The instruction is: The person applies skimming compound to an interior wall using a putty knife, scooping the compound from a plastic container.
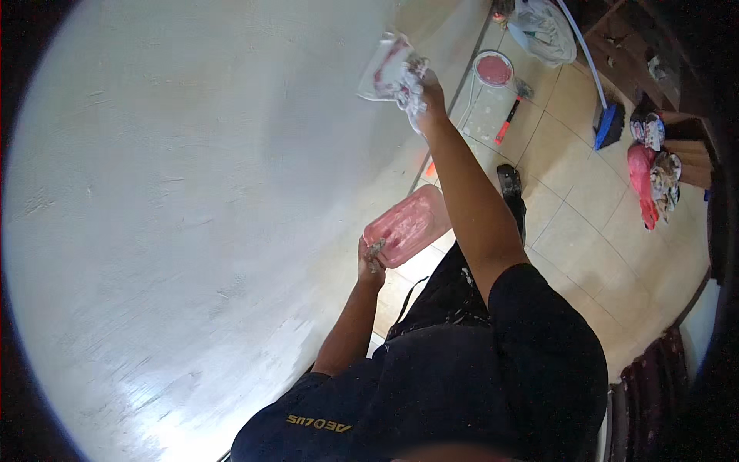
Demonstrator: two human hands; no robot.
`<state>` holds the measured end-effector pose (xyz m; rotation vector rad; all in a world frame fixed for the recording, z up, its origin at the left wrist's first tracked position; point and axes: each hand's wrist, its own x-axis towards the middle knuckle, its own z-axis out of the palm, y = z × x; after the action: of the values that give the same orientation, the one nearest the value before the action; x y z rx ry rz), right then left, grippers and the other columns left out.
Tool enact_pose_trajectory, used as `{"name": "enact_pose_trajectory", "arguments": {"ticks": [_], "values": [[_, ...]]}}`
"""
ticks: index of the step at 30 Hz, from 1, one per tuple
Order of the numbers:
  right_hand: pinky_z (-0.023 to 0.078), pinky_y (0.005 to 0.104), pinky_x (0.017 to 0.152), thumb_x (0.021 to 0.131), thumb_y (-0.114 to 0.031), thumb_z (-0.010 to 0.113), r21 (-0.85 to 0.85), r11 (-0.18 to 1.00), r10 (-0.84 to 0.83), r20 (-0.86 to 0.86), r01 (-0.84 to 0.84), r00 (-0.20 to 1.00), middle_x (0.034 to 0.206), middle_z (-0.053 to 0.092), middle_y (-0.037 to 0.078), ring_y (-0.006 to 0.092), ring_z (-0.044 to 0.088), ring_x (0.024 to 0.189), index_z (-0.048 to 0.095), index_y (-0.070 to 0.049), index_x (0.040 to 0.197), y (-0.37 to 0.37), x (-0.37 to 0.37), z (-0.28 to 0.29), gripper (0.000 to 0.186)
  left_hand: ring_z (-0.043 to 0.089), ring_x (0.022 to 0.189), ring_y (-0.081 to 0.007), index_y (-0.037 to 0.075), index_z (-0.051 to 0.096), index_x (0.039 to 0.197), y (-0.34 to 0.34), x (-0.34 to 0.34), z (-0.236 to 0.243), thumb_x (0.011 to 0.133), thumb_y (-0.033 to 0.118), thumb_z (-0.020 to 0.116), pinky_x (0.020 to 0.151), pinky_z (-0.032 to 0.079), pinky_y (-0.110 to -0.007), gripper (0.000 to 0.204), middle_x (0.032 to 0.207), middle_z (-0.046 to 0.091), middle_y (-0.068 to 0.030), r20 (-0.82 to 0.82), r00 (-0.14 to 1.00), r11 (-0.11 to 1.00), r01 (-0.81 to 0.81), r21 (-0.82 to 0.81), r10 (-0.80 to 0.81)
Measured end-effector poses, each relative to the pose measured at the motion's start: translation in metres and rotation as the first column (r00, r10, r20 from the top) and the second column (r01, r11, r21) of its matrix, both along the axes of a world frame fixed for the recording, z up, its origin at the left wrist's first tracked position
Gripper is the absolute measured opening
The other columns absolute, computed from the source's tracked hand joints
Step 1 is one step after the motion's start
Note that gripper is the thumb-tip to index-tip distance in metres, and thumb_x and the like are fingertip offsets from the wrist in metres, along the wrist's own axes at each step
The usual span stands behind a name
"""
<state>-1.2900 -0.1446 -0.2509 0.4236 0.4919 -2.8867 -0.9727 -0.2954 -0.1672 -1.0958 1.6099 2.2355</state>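
Note:
My left hand (pixel 371 263) grips the near corner of a shallow pink plastic tray (pixel 416 223) with smears inside; grey-white paste coats its fingers. The arm on the other side reaches far forward, and my right hand (pixel 431 98) is closed on a crumpled white rag (pixel 411 91). A flat, pale, translucent sheet with a pink smear (pixel 382 71) joins the rag at the wall side; whether it is one piece with it I cannot tell. Both lie in front of the large white wall (pixel 192 192), and whether they touch it is unclear.
A bucket of pink paste (pixel 493 69) stands on the tiled floor (pixel 570 192), beside a red-handled scraper (pixel 509 119). Farther off are a white plastic bag (pixel 543 31), a blue broom (pixel 609 125) and a red bag (pixel 641 181) among clutter. My shoe (pixel 509 179) is on the tiles.

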Motion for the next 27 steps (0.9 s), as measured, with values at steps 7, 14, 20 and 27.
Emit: {"name": "enact_pose_trajectory", "arguments": {"ticks": [7, 14, 20, 27], "values": [[0.041, 0.0274, 0.049, 0.083, -0.039, 0.069, 0.241, 0.970, -0.018, 0.227, -0.038, 0.974, 0.075, 0.053, -0.001, 0.0106, 0.053, 0.064, 0.058, -0.012, 0.099, -0.004, 0.039, -0.050, 0.033, 0.051, 0.120, -0.0280, 0.009, 0.035, 0.136, -0.006, -0.006, -0.006, 0.088, 0.012, 0.057, 0.099, 0.046, -0.048, 0.053, 0.129, 0.050, -0.0129, -0.066, 0.996, 0.998, 0.051, -0.046, -0.054], [0.039, 0.0272, 0.048, 0.086, -0.026, 0.065, 0.045, 0.999, 0.002, 0.006, -0.002, 1.000, 0.073, 0.050, -0.003, 0.0105, 0.051, 0.061, 0.054, -0.015, 0.097, -0.007, 0.020, 0.013, 0.019, 0.047, 0.123, -0.0312, 0.007, 0.032, 0.138, -0.005, -0.008, -0.006, 0.084, 0.018, 0.059, 0.102, 0.042, -0.050, 0.062, 0.133, 0.046, -0.0136, 0.012, 0.998, 0.995, 0.070, -0.072, -0.069], [0.044, 0.0270, 0.048, 0.088, -0.026, 0.064, 0.628, 0.756, -0.141, -0.120, 0.185, 0.983, 0.085, 0.056, 0.000, 0.0134, 0.058, 0.070, 0.054, -0.015, 0.097, -0.029, 0.050, -0.023, 0.017, 0.048, 0.121, -0.0312, 0.006, 0.034, 0.137, -0.013, -0.009, -0.016, 0.081, 0.017, 0.062, 0.100, 0.044, -0.050, 0.064, 0.131, 0.047, -0.0132, -0.027, 0.999, 0.999, 0.035, -0.010, -0.035], [0.047, 0.0291, 0.060, 0.075, -0.028, 0.072, 0.016, 0.999, -0.032, 0.071, 0.031, 0.997, 0.090, 0.057, -0.001, 0.0141, 0.058, 0.076, 0.054, -0.012, 0.111, -0.003, 0.041, 0.004, 0.043, 0.047, 0.124, -0.0290, 0.010, 0.033, 0.138, -0.034, -0.001, -0.037, 0.094, 0.018, 0.047, 0.103, 0.042, -0.048, 0.047, 0.135, 0.045, -0.0130, -0.030, 0.992, 0.993, 0.122, 0.013, -0.121]]}}
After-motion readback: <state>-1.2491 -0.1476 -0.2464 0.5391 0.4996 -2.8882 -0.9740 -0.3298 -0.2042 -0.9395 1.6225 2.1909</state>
